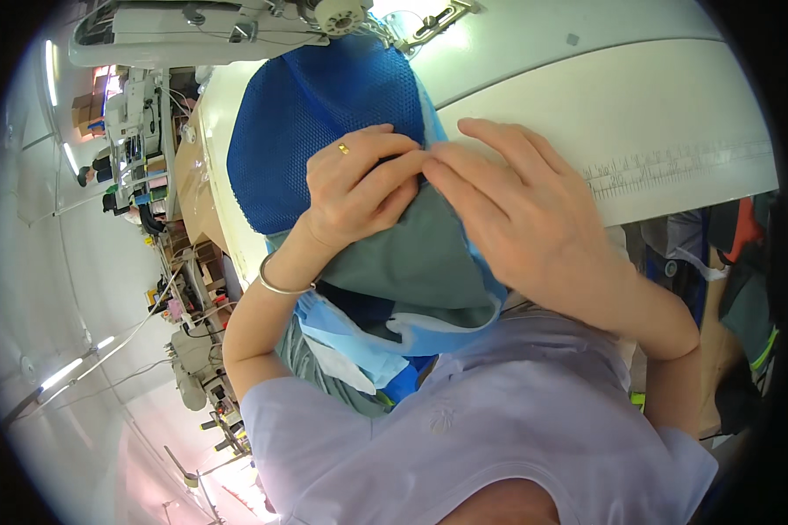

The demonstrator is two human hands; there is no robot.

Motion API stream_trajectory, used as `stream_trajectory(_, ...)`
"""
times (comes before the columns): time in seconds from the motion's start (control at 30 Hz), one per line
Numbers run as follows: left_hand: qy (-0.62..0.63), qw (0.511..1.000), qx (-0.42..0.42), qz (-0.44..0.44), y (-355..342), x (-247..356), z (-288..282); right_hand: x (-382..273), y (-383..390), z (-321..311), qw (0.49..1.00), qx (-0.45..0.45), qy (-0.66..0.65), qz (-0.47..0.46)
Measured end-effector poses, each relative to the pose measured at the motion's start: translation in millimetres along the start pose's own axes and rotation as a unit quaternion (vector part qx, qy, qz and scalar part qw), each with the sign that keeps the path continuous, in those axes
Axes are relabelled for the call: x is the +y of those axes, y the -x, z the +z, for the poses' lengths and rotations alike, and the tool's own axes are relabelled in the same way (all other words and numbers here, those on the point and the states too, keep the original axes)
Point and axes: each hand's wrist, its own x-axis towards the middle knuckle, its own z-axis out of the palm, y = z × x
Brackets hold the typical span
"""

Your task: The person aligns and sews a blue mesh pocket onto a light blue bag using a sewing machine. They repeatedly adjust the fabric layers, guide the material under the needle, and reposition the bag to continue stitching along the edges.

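A garment piece lies at the middle of the view, with blue mesh fabric [280, 149] at the back, grey-green cloth [385, 254] nearer me and light blue edging [446, 332] along it. My left hand [359, 184], with a ring and bracelet, is closed on the fabric where mesh and grey cloth meet. My right hand [517, 210] is at the same seam, thumb and index finger at the light blue edge beside my left fingertips, its other fingers bent loosely. What exactly sits between the fingertips is too small to make out.
A sewing machine [149, 35] stands along the top, above a white worktable [569, 96] with a printed ruler [648, 162]. More machines [193, 367] and shelving line the left. Loose cloth [341, 367] lies near my lap; dark and orange fabrics [744, 236] are at the right.
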Motion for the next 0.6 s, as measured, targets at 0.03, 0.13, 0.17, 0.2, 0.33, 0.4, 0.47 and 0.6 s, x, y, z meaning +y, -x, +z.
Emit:
stream_trajectory(0.03,-0.006,1.0,0.002,-0.005,2.7,1.0,1.1,2.7,-2.0,1.8,1.0,-0.012,0.001,-0.002)
stream_trajectory(0.13,-0.004,1.0,0.014,-0.014,3.6,-2.6,4.1,2.8,-0.9,-2.0,0.999,-0.049,-0.019,0.0)
stream_trajectory(0.17,0.0,1.0,0.019,-0.017,3.8,-3.9,5.2,3.1,-0.7,-1.6,0.999,-0.053,-0.011,-0.004)
stream_trajectory(0.2,-0.016,0.998,-0.005,-0.057,1.6,-0.4,4.2,3.1,-0.4,-1.1,0.998,-0.056,-0.003,-0.008)
stream_trajectory(0.33,-0.024,0.986,-0.062,-0.156,-1.2,10.8,4.3,3.6,2.0,0.0,0.998,-0.06,0.007,-0.025)
stream_trajectory(0.4,-0.014,0.984,-0.072,-0.162,1.3,11.9,3.4,5.1,3.3,1.4,0.997,-0.057,0.02,-0.041)
stream_trajectory(0.47,-0.013,0.984,-0.076,-0.158,2.0,12.5,1.1,5.8,4.8,-3.4,0.995,-0.076,-0.012,-0.057)
stream_trajectory(0.6,-0.016,0.988,-0.059,-0.139,5.4,11.7,3.5,9.2,8.0,-12.6,0.987,-0.117,-0.028,-0.105)
